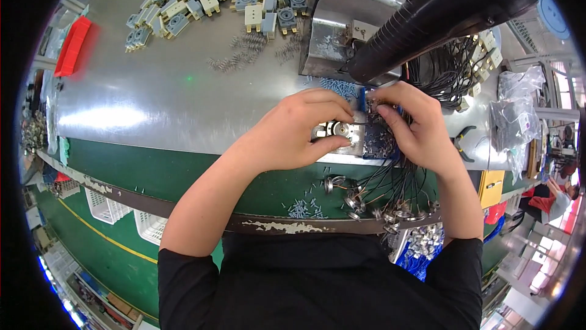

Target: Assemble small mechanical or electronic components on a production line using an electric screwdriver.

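Note:
My left hand (300, 127) curves around a small round metal part (339, 129), with its thumb below and its fingers above. The part sits on a bright metal plate at the bench's front edge. To the right of it lies a shallow blue tray (363, 100) filled with small dark metal pieces (379, 142). Over this tray my right hand (416, 124) brings thumb and forefinger together at the pieces; whatever is between them is too small to name. A heap of small bluish screws (339, 88) lies just behind both hands.
Grey and cream blocks (210, 3) and loose springs (244, 49) cover the back left. A thick black tubular tool (427, 22) slants overhead at right. Round metal parts on black leads (354, 202) and more screws (304, 209) lie in front. Pliers (466, 144) rest at right.

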`<state>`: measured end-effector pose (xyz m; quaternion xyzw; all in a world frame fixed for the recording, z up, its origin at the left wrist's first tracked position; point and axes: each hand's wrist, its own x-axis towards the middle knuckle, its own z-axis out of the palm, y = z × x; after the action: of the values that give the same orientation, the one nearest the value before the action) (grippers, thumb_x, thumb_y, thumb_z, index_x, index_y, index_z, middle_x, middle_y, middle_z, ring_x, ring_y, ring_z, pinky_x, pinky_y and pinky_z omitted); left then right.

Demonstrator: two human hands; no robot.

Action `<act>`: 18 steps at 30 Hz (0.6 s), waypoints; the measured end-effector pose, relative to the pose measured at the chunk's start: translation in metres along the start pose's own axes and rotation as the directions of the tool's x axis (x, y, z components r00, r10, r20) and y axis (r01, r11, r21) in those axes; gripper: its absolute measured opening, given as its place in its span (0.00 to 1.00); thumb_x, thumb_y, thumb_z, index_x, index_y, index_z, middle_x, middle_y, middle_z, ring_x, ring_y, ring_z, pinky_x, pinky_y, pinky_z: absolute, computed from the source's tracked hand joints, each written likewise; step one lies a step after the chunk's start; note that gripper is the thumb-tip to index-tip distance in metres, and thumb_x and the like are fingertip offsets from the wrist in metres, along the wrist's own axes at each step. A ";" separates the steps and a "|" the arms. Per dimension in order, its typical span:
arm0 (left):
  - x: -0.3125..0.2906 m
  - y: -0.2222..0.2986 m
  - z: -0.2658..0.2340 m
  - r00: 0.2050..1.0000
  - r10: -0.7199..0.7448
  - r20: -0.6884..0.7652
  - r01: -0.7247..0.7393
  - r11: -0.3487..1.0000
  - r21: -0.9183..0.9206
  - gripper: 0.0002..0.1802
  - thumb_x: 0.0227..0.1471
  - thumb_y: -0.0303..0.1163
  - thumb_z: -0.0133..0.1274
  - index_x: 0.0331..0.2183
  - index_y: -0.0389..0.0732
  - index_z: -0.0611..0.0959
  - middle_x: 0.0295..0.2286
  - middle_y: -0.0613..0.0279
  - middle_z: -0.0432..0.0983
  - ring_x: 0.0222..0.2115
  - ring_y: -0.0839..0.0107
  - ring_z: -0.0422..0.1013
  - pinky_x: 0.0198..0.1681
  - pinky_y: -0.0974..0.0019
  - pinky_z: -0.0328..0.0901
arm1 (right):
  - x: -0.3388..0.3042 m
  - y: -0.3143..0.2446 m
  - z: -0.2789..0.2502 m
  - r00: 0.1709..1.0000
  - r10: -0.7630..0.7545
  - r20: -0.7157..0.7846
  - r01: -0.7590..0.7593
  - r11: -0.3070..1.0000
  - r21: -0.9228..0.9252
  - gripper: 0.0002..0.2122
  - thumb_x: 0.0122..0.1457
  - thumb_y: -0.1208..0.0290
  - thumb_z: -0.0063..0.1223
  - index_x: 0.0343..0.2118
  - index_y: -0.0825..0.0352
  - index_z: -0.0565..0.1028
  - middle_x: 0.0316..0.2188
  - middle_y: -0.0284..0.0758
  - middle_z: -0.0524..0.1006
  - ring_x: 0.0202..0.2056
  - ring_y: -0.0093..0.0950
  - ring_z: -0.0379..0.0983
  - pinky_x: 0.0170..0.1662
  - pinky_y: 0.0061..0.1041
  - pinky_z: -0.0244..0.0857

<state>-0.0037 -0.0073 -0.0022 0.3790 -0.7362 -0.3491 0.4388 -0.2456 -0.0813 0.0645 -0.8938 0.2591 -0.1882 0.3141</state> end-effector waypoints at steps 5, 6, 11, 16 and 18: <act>-0.004 0.002 0.001 0.998 -0.030 -0.048 0.028 0.999 -0.037 0.18 0.44 0.24 0.70 0.40 0.34 0.85 0.41 0.53 0.82 0.44 0.53 0.79 0.48 0.56 0.72 | 0.006 -0.008 0.011 0.973 0.212 -0.090 -0.188 0.956 0.224 0.08 0.59 0.86 0.58 0.41 0.73 0.81 0.35 0.41 0.80 0.40 0.32 0.78 0.45 0.27 0.70; -0.004 0.004 0.002 0.997 -0.045 -0.057 0.042 0.998 -0.044 0.18 0.44 0.24 0.70 0.40 0.35 0.85 0.41 0.53 0.82 0.44 0.53 0.79 0.48 0.56 0.72 | 0.006 -0.007 0.007 0.994 0.110 -0.022 -0.108 0.990 0.093 0.08 0.58 0.86 0.58 0.41 0.73 0.81 0.35 0.40 0.80 0.40 0.31 0.78 0.45 0.27 0.70; -0.005 0.001 0.001 0.997 -0.054 -0.050 0.050 0.996 -0.077 0.17 0.45 0.25 0.71 0.38 0.35 0.84 0.41 0.54 0.82 0.43 0.54 0.78 0.48 0.56 0.72 | 0.009 -0.014 0.005 0.996 0.092 0.012 -0.092 0.993 0.067 0.08 0.58 0.85 0.60 0.41 0.74 0.80 0.35 0.41 0.82 0.38 0.31 0.79 0.43 0.27 0.72; -0.004 0.001 -0.001 0.997 -0.046 -0.062 0.043 0.998 -0.053 0.17 0.45 0.26 0.72 0.37 0.35 0.84 0.41 0.54 0.82 0.43 0.54 0.78 0.47 0.56 0.72 | 0.018 -0.028 0.003 0.966 0.246 0.076 -0.255 0.957 0.139 0.12 0.56 0.86 0.63 0.43 0.75 0.75 0.35 0.40 0.83 0.39 0.28 0.83 0.45 0.26 0.74; -0.004 0.002 0.000 0.998 -0.056 -0.033 0.054 0.997 -0.064 0.17 0.45 0.26 0.72 0.37 0.35 0.84 0.40 0.53 0.82 0.43 0.54 0.78 0.47 0.56 0.73 | 0.016 -0.028 0.007 0.969 0.235 0.074 -0.242 0.965 0.098 0.12 0.56 0.85 0.63 0.43 0.74 0.74 0.34 0.41 0.83 0.38 0.30 0.84 0.44 0.27 0.75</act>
<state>-0.0027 -0.0028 -0.0022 0.3912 -0.7065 -0.3774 0.4533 -0.2200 -0.0691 0.0805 -0.8434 0.3444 -0.1350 0.3895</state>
